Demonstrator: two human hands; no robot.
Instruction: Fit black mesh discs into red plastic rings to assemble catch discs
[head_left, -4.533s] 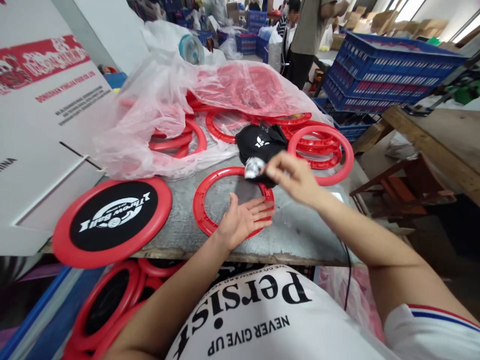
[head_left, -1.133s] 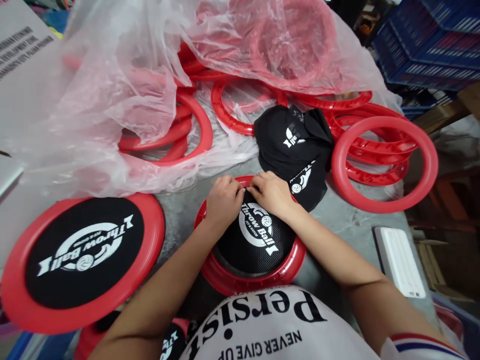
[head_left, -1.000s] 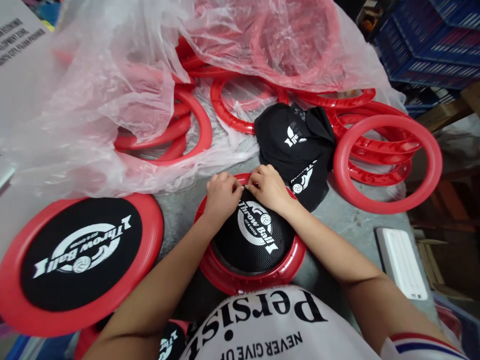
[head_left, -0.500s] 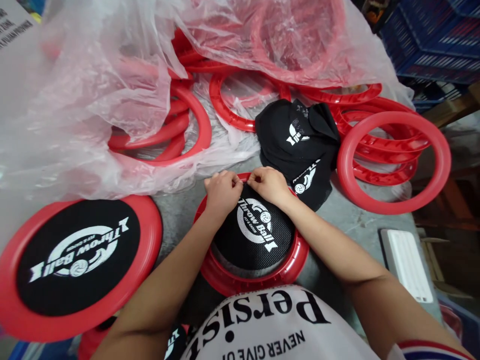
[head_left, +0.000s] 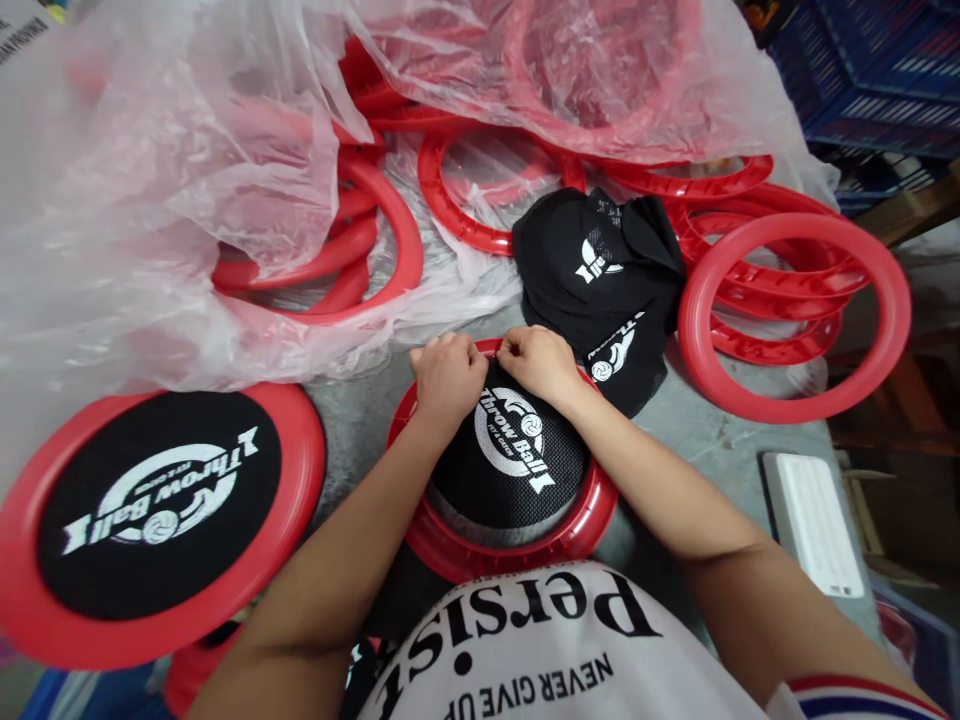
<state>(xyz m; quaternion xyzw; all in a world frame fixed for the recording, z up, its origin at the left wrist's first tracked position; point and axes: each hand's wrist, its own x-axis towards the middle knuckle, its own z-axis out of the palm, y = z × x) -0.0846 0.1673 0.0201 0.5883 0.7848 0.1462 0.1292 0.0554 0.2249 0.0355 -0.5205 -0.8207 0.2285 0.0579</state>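
Red ring [head_left: 499, 562] is flat on the desk [head_left: 709, 465], black mesh disc [head_left: 517, 455] w/ white logo over its opening, not quite reaching the ring's near side. L hand [head_left: 450, 375] & R hand [head_left: 541, 362] sit side by side at the ring's far edge, fingers curled, each pinching the mesh's edge. Left of ring: red-rimmed disc [head_left: 161, 510]. Beyond ring, slightly R: loose mesh pieces [head_left: 600, 260]. Well R of ring: white case [head_left: 814, 525].

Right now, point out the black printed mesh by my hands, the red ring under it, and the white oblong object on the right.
Black printed mesh [head_left: 511, 450]: head view, its printed middle.
Red ring [head_left: 487, 560]: head view, its near rim.
White oblong object [head_left: 814, 525]: head view, its top face.
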